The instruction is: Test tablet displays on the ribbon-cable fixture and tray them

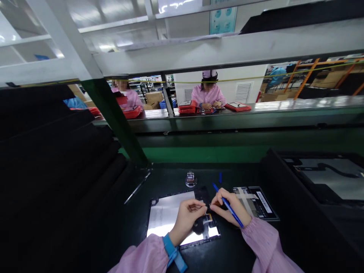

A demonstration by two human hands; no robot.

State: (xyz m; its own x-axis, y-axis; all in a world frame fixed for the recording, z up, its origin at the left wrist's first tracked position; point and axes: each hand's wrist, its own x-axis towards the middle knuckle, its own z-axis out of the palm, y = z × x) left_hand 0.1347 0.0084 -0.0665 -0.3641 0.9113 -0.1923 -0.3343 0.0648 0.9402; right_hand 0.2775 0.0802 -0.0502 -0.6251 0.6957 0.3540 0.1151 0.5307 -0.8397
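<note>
A display panel (165,212) with a silvery back and a black frame lies on the dark bench under my hands. My left hand (185,219) is closed in a pinch over its right part, near a short flex cable with an orange edge (209,217). Whatever sits between those fingertips is too small to make out. Close beside it, my right hand (238,206) has thumb and finger pinched at the panel's right edge. A blue pen (234,216) is held slantwise in that same hand, its tip pointing up and away.
Behind the panel stands a metal tally counter (191,179), with a blue pen cap (220,177) nearby. A silver pen (137,188) lies left. Right are a taped panel (265,204) and a black tray (280,178). Black stacked material (57,170) rises left; co-workers sit opposite.
</note>
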